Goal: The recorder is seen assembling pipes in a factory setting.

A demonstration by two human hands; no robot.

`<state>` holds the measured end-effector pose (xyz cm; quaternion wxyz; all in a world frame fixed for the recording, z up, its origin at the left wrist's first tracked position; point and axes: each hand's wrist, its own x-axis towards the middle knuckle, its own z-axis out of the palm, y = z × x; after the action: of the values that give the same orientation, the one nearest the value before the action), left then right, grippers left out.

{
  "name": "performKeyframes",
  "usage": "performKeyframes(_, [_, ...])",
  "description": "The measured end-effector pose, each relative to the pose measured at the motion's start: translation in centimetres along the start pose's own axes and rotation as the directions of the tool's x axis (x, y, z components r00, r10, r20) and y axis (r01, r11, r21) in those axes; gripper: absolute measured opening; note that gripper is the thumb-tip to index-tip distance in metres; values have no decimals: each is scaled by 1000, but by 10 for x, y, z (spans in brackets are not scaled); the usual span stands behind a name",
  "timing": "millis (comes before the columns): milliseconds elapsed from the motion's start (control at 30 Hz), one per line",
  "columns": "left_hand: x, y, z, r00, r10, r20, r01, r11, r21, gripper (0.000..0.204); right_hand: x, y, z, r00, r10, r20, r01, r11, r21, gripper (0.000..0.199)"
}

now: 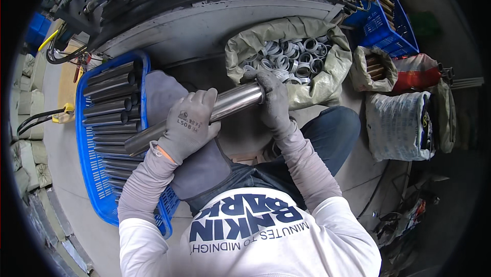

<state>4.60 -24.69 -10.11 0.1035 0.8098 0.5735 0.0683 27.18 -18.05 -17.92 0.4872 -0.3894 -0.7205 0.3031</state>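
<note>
We judge the metal tube point(237, 101) stiff, slick and fairly weighty, best held thus: left grip point(190, 119) wrapped around its middle, right grip point(273, 99) clasping one end.

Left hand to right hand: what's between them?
Head view: a bare, shiny stretch of the metal tube. The left gloved hand grips it near the middle, the right gloved hand at its far end.
</note>
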Motion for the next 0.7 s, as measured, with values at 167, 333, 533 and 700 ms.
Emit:
performKeyframes(167, [0,2,-2,1000,9,30,-9,1000,19,71,-6,-2,4,980,197,28,-199,976,93,28])
performKeyframes(333, [1,3,1,996,0,85,-5,999,54,71,-11,-12,15,921,389,1,-383,905,185,32])
performKeyframes(533, [1,1,1,995,63,74,-72,991,115,61,-13,1,27,896,442,36,-436,864,251,33])
performKeyframes(700, [-48,34,0,944,28,-328,-190,860,-473,42,-11,14,-8,999,39,-23,-44,955,-292,20])
